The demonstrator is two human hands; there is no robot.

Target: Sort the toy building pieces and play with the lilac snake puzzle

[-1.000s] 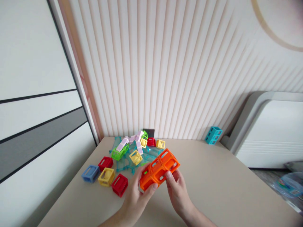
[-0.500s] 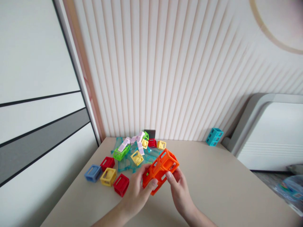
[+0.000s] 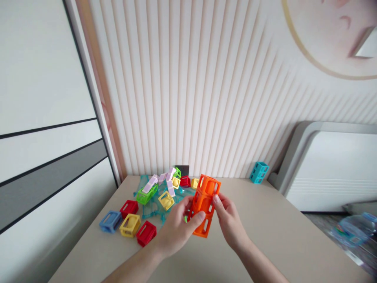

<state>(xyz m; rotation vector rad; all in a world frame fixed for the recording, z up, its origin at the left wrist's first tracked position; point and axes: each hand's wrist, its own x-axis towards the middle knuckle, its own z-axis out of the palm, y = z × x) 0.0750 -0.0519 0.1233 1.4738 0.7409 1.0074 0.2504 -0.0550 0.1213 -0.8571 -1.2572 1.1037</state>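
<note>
Between my hands is an orange stack of hollow toy blocks (image 3: 205, 202), held above the table and standing nearly upright. My left hand (image 3: 181, 223) grips its lower left side, the thumb lying across the front. On the upper right side, my right hand (image 3: 228, 214) pinches the stack with its thumb in front; the other fingers are partly hidden behind. Left of my hands lie a red block (image 3: 146, 233), a yellow block (image 3: 130, 225), a blue block (image 3: 110, 221) and another red block (image 3: 129, 208).
Behind my left hand, a heap holds translucent teal pieces (image 3: 150, 210), lilac pieces (image 3: 150, 184), a green frame block (image 3: 146, 195) and a yellow block (image 3: 166, 201). A teal block stack (image 3: 259, 172) stands by the ribbed wall (image 3: 182, 98). A clear bottle (image 3: 357, 230) lies beyond the table's right edge.
The orange stack has turned from a rightward slant to nearly upright. My right hand has moved up along its side. The view has shifted slightly to the right.
</note>
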